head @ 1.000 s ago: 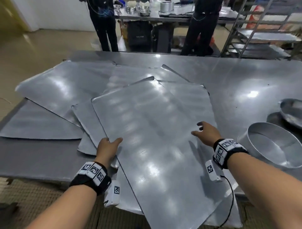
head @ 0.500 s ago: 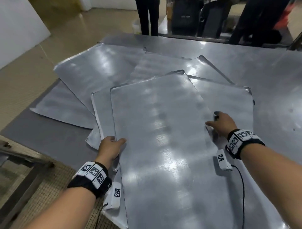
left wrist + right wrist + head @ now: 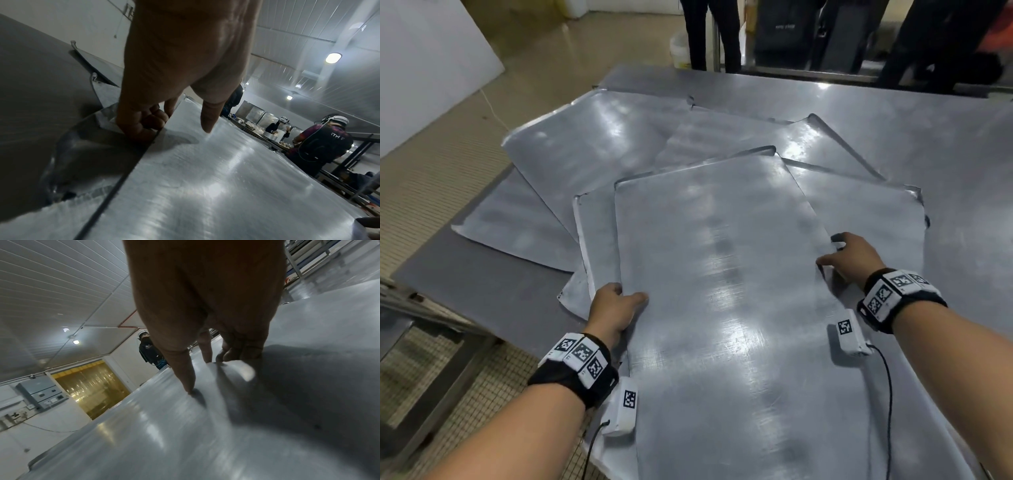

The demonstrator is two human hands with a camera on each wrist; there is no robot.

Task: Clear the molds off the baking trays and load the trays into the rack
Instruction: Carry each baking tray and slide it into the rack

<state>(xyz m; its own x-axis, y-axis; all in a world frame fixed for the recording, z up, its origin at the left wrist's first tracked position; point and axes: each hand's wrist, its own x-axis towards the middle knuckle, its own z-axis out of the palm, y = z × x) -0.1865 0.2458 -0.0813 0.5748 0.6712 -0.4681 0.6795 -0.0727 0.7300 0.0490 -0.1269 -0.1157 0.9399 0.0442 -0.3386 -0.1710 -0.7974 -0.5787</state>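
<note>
A flat metal baking tray (image 3: 722,291) lies on top of several other trays (image 3: 599,150) fanned across the steel table (image 3: 928,137). My left hand (image 3: 616,305) grips the top tray's left edge, thumb on top and fingers curled under, as the left wrist view shows at the tray edge (image 3: 156,131). My right hand (image 3: 849,257) holds the right edge, thumb (image 3: 185,374) pressed on the tray surface (image 3: 164,434) and fingers hooked over the rim. No molds are in view.
Two people's legs (image 3: 709,34) stand beyond the table's far edge beside dark bags (image 3: 787,31). A metal frame (image 3: 424,318) stands low at the left over tiled floor. A white panel (image 3: 421,61) leans at far left.
My view has swung left and down, so the round molds at the right are out of sight. Both hands keep their hold on the top tray, which has shifted slightly toward me.
</note>
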